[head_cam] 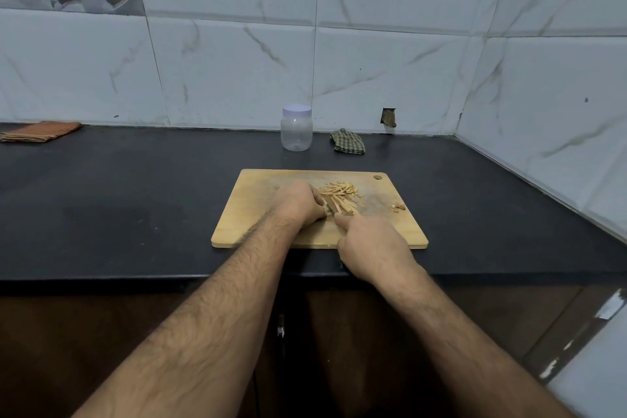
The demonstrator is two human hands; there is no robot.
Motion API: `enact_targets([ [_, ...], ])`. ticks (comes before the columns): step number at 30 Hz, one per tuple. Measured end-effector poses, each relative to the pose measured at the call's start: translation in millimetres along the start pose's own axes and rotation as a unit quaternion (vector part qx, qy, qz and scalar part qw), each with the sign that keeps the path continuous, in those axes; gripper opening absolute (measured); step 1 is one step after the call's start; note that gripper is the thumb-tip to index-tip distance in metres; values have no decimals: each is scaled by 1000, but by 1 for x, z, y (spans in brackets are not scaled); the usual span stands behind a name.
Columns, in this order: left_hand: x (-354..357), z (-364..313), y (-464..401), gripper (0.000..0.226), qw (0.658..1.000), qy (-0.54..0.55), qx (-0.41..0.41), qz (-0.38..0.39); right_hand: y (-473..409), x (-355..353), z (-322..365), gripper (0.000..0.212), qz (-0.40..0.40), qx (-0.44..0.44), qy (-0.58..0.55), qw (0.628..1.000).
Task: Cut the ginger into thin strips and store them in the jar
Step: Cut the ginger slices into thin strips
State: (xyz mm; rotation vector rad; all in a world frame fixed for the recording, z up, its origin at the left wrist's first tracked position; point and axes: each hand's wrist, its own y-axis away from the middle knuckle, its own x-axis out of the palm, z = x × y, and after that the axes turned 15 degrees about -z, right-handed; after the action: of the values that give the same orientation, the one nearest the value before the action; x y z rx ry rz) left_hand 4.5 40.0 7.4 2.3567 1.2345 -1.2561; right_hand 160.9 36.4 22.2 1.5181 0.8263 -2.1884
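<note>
A wooden cutting board (258, 214) lies on the black counter. On it sits a pile of thin ginger strips (341, 195). My left hand (298, 202) has curled fingers holding down a small ginger piece (328, 210) at the pile's near edge. My right hand (371, 244) grips a knife (334, 209); its handle is hidden in my fist and only a short stretch of blade shows against the ginger. A few ginger scraps (398, 207) lie apart at the board's right. The clear plastic jar (296, 128), with its pale lid on, stands behind the board near the wall.
A checked cloth (347, 141) is bunched right of the jar. A folded orange striped cloth (40, 131) lies at the far left of the counter (135, 197). Tiled walls close the back and right side. The counter's front edge runs just below the board.
</note>
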Motion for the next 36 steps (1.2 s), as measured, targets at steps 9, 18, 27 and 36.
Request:
enact_targets([
  [9, 1, 1, 0, 8, 1000, -5, 11, -1, 15, -4, -10, 63, 11, 10, 10, 1000],
  [18, 4, 4, 0, 15, 1000, 16, -2, -21, -10, -2, -3, 56, -22, 11, -8, 1000],
  [27, 7, 8, -3, 17, 999, 37, 0, -28, -28, 8, 4, 52, -30, -10, -5, 999],
  [36, 8, 11, -8, 11, 999, 37, -2, -9, -34, 13, 11, 47, -23, -4, 20, 1000],
])
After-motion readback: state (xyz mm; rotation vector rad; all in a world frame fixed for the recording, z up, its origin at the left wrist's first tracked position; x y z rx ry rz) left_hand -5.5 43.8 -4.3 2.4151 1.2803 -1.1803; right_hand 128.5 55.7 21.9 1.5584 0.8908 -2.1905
